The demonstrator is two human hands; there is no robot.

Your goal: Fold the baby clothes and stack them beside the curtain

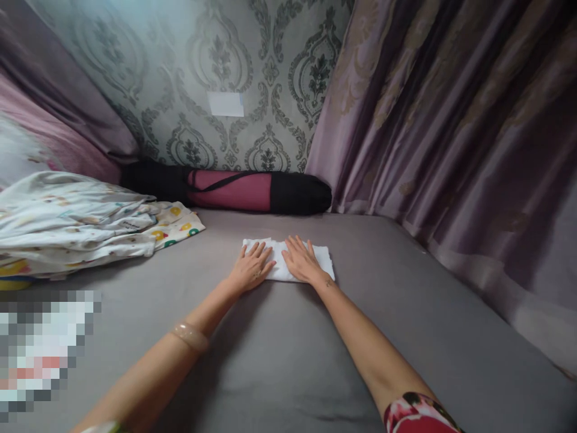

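Note:
A small folded white cloth (323,260) lies flat on the grey bed sheet (288,361), a little beyond the middle. Both of my hands rest on it, palms down. My left hand (251,266) covers its left part with the fingers stretched out and slightly spread. My right hand (301,259) presses the middle of the cloth, its fingers also flat and extended. Neither hand grips anything. A pale bangle (189,336) circles my left forearm.
A crumpled white patterned blanket (76,219) is heaped at the left. A rolled maroon mat in a black bag (234,191) lies along the patterned wall (216,66). Purple curtains (455,138) hang along the right side of the bed.

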